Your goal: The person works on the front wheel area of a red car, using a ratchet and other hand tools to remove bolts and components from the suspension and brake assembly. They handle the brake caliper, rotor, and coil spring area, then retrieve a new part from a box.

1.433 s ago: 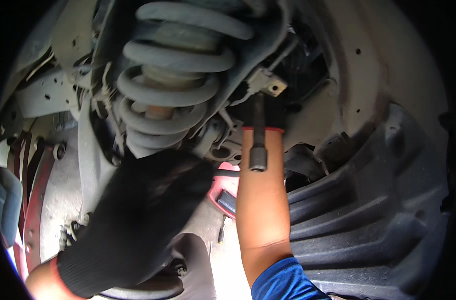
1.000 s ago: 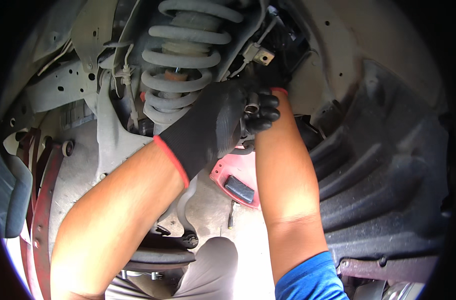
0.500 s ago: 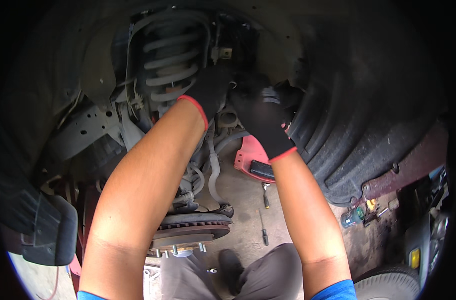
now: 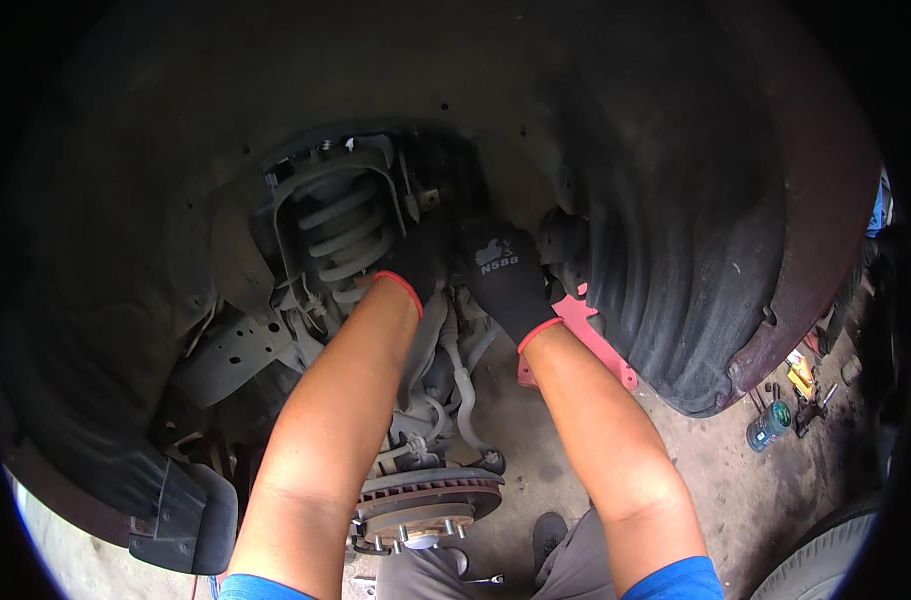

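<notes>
Both of my hands reach into a car's wheel well in black work gloves with red cuffs. My left hand (image 4: 420, 262) is beside the grey coil spring (image 4: 347, 240), just to its right. Close to it on the right, my right hand (image 4: 498, 270) shows the back of its glove, near the black wheel-well liner (image 4: 675, 260). The fingers of both hands fade into shadow, so what they touch or hold is hidden. Below my left forearm sits the brake disc (image 4: 445, 490) with its wheel studs, and a curved grey hose (image 4: 465, 400) runs above it.
A grey metal member with holes (image 4: 230, 355) lies left of the spring. A black mud flap (image 4: 205, 520) hangs at lower left. Behind my right forearm is a red metal piece (image 4: 600, 345). On the floor at right are a green can (image 4: 769, 427), tools and a tyre (image 4: 820, 565).
My view has shifted, so the spring and disc appear lower. My right hand has turned to show more of the glove's back. The floor tools between my arms are out of sight.
</notes>
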The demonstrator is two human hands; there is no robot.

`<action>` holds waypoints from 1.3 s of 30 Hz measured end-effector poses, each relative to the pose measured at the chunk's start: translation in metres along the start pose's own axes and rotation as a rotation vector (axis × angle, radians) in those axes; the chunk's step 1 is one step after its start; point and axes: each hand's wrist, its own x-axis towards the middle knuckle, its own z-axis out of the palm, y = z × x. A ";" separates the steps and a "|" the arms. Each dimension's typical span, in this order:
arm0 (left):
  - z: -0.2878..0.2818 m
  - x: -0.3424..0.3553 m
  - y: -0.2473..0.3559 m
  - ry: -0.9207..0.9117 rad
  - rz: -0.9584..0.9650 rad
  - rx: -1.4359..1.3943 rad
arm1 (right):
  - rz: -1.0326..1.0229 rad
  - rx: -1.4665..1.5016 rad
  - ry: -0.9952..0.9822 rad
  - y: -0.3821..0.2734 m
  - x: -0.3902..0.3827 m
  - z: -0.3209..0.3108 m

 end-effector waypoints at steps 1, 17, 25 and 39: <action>0.010 0.000 -0.001 0.120 0.055 0.289 | 0.021 0.055 0.007 0.005 0.002 -0.001; 0.038 -0.023 0.011 -0.035 0.625 0.224 | -0.164 0.179 0.563 -0.002 0.055 -0.053; 0.028 -0.041 0.029 -0.106 0.230 -0.441 | -0.064 0.092 0.404 -0.025 0.040 -0.059; 0.029 -0.052 0.037 0.123 0.177 -0.115 | 0.014 0.226 0.162 -0.031 0.035 -0.059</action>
